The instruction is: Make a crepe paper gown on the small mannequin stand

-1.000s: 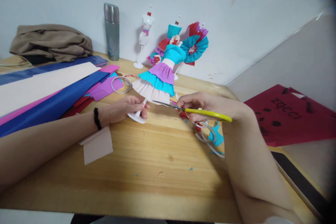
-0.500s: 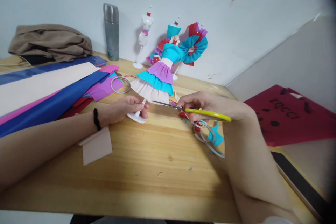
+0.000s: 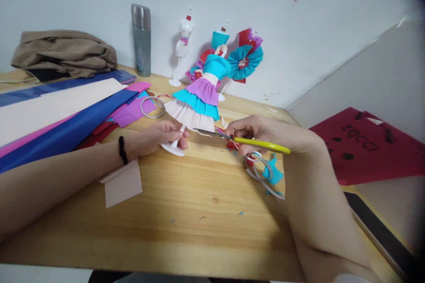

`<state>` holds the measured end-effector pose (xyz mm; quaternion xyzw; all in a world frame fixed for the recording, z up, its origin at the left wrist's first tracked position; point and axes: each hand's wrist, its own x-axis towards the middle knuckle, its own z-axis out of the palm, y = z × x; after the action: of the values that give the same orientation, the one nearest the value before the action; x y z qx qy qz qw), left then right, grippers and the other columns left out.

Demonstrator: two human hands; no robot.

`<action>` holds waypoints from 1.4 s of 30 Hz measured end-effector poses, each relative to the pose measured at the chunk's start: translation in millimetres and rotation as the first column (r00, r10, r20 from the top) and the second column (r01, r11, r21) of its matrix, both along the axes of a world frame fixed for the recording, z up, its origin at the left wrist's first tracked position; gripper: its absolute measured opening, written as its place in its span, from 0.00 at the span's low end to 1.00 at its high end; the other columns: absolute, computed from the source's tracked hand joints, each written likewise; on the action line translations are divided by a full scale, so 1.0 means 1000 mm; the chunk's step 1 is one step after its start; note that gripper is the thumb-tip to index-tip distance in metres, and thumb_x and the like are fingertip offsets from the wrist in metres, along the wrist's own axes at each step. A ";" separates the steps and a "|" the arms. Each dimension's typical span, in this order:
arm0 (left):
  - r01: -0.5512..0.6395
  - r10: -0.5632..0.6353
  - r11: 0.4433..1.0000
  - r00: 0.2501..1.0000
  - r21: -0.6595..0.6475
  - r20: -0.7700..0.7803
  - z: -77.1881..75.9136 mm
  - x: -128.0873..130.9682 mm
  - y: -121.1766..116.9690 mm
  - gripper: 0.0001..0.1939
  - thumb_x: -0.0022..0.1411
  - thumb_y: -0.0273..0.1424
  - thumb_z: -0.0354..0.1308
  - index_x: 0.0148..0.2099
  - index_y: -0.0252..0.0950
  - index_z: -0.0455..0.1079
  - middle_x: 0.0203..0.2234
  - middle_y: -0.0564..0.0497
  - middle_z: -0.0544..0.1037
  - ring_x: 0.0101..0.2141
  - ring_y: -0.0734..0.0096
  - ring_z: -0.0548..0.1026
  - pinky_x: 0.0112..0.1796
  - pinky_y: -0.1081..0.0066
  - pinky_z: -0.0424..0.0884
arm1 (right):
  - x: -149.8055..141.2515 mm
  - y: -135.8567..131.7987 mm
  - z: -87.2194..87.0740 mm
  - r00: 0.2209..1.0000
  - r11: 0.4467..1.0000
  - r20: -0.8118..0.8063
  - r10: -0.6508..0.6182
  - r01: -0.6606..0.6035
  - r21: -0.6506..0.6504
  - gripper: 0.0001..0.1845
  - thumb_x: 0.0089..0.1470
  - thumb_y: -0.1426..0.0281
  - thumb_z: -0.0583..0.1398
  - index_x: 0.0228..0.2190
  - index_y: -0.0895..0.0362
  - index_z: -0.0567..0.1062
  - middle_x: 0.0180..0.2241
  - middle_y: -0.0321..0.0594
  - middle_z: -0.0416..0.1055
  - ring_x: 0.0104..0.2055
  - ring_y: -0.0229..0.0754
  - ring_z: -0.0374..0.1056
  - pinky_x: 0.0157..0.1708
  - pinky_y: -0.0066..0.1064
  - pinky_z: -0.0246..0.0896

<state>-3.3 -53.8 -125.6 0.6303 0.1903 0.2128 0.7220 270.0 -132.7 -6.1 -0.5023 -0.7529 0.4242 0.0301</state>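
Between the thumb and fingers of my left hand (image 3: 168,136) is the white stem of a small dress form (image 3: 184,130), tilted away from me. It wears a layered paper dress (image 3: 201,93) with a turquoise top and purple, turquoise and pale pink ruffles. My right hand (image 3: 247,130) is closed around yellow-handled scissors (image 3: 262,143). Their blades point left and lie at the lower edge of the pale pink ruffle (image 3: 191,116). A thin pale strip (image 3: 206,134) hangs beside the blades. The dress hides the upper part of its stand.
Rolls of coloured paper (image 3: 63,126) and a tape ring (image 3: 152,107) lie left; more tape (image 3: 262,166) and turquoise scraps (image 3: 274,172) lie right. Behind stand a bottle (image 3: 141,42), a bare white dress form (image 3: 182,40) and dressed ones. A phone (image 3: 378,234) and red bag (image 3: 375,150) are right.
The thin pale strip now shows below the ruffle by the blades, where it did not before. Both hands have stayed almost in place.
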 end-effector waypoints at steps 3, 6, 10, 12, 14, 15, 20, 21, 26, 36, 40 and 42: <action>0.011 -0.011 1.000 1.000 0.001 0.001 0.001 0.000 0.000 0.18 0.58 0.43 0.64 0.34 0.31 0.74 0.29 0.48 0.78 0.26 0.76 0.72 0.30 0.76 0.66 | 0.000 0.000 0.000 1.000 1.000 0.012 0.008 -0.008 0.013 0.22 0.50 0.51 0.65 0.35 0.56 0.69 0.25 0.31 0.64 0.21 0.31 0.54 0.21 0.26 0.50; 0.025 -0.025 1.000 1.000 -0.001 -0.004 0.001 0.000 0.000 0.17 0.58 0.43 0.64 0.34 0.31 0.74 0.28 0.49 0.78 0.26 0.76 0.72 0.31 0.76 0.66 | 0.000 -0.002 0.001 1.000 1.000 -0.006 0.023 -0.023 -0.018 0.23 0.51 0.49 0.64 0.35 0.56 0.68 0.24 0.31 0.62 0.21 0.32 0.54 0.20 0.27 0.50; 0.015 -0.015 1.000 1.000 -0.009 0.009 0.001 0.000 -0.001 0.18 0.57 0.44 0.65 0.34 0.32 0.73 0.29 0.49 0.78 0.25 0.76 0.72 0.29 0.76 0.66 | -0.003 -0.004 0.005 0.988 0.992 -0.087 0.124 -0.125 -0.013 0.27 0.51 0.45 0.62 0.36 0.56 0.67 0.27 0.33 0.63 0.24 0.34 0.56 0.22 0.28 0.52; 0.005 -0.005 1.000 1.000 -0.010 0.010 0.001 0.000 -0.001 0.18 0.56 0.44 0.65 0.34 0.31 0.73 0.29 0.48 0.78 0.25 0.77 0.72 0.29 0.77 0.66 | -0.004 -0.004 0.006 0.980 0.985 -0.101 0.173 -0.173 0.015 0.27 0.53 0.44 0.60 0.37 0.56 0.67 0.28 0.35 0.64 0.26 0.35 0.57 0.24 0.29 0.53; 0.004 -0.004 1.000 1.000 -0.008 0.010 0.001 0.000 -0.001 0.18 0.56 0.44 0.65 0.33 0.31 0.73 0.28 0.49 0.78 0.25 0.77 0.72 0.28 0.77 0.65 | -0.005 -0.003 0.006 0.975 0.978 -0.089 0.206 -0.202 0.048 0.27 0.54 0.44 0.58 0.37 0.56 0.67 0.30 0.37 0.65 0.28 0.37 0.58 0.26 0.30 0.54; 0.006 -0.006 1.000 1.000 -0.006 0.011 0.001 0.000 -0.001 0.18 0.56 0.44 0.65 0.33 0.31 0.73 0.28 0.49 0.78 0.25 0.77 0.72 0.28 0.77 0.65 | -0.006 -0.003 0.006 0.974 0.976 -0.074 0.214 -0.209 0.064 0.27 0.55 0.44 0.58 0.37 0.56 0.68 0.30 0.38 0.66 0.28 0.37 0.58 0.27 0.31 0.54; 0.014 -0.014 1.000 1.000 -0.003 0.005 0.001 0.001 -0.001 0.18 0.56 0.44 0.66 0.33 0.32 0.73 0.28 0.49 0.78 0.25 0.76 0.72 0.28 0.76 0.65 | -0.005 -0.002 0.004 0.974 0.966 0.008 0.228 -0.228 0.120 0.28 0.56 0.44 0.56 0.40 0.57 0.69 0.32 0.41 0.69 0.32 0.41 0.61 0.30 0.33 0.56; 0.014 -0.014 1.000 1.000 -0.004 0.003 0.000 0.001 -0.001 0.18 0.55 0.44 0.66 0.33 0.32 0.73 0.28 0.48 0.78 0.25 0.76 0.72 0.28 0.76 0.65 | -0.004 -0.002 0.004 0.974 0.966 0.013 0.227 -0.227 0.126 0.28 0.57 0.44 0.55 0.40 0.57 0.69 0.33 0.41 0.69 0.32 0.41 0.61 0.30 0.33 0.56; 0.009 -0.009 1.000 1.000 0.004 0.010 -0.001 0.001 0.000 0.18 0.55 0.44 0.66 0.32 0.32 0.74 0.28 0.49 0.78 0.25 0.77 0.72 0.29 0.77 0.65 | -0.007 0.000 0.001 0.975 0.960 0.020 0.222 -0.222 0.171 0.31 0.55 0.40 0.54 0.38 0.56 0.70 0.33 0.41 0.67 0.32 0.41 0.59 0.30 0.33 0.54; 0.025 -0.023 0.999 0.999 -0.033 0.041 -0.003 0.001 -0.001 0.18 0.55 0.43 0.68 0.37 0.32 0.73 0.29 0.49 0.79 0.27 0.75 0.73 0.30 0.76 0.66 | -0.016 0.001 -0.001 0.977 0.974 -0.025 0.211 -0.208 0.085 0.34 0.53 0.38 0.54 0.37 0.57 0.68 0.29 0.37 0.64 0.27 0.37 0.56 0.25 0.30 0.51; 0.034 -0.032 0.999 0.998 -0.042 0.050 -0.004 0.002 -0.001 0.17 0.57 0.41 0.67 0.38 0.31 0.73 0.29 0.49 0.79 0.26 0.77 0.73 0.29 0.77 0.66 | -0.018 0.002 -0.002 0.974 0.972 -0.029 0.225 -0.222 0.077 0.32 0.55 0.40 0.53 0.36 0.58 0.67 0.29 0.38 0.65 0.26 0.36 0.55 0.24 0.30 0.52; 0.032 -0.029 0.999 0.998 -0.042 0.055 -0.004 0.002 -0.001 0.16 0.58 0.40 0.66 0.39 0.31 0.73 0.29 0.50 0.79 0.26 0.78 0.73 0.29 0.77 0.66 | -0.018 0.002 -0.003 0.975 0.975 -0.034 0.220 -0.218 0.054 0.31 0.55 0.40 0.53 0.36 0.58 0.67 0.29 0.38 0.65 0.26 0.36 0.54 0.23 0.30 0.52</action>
<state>-1.6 -55.2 -129.6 0.6115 0.1656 0.2146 0.7434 251.8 -130.3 -8.8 -0.4069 -0.8133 0.4158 0.0110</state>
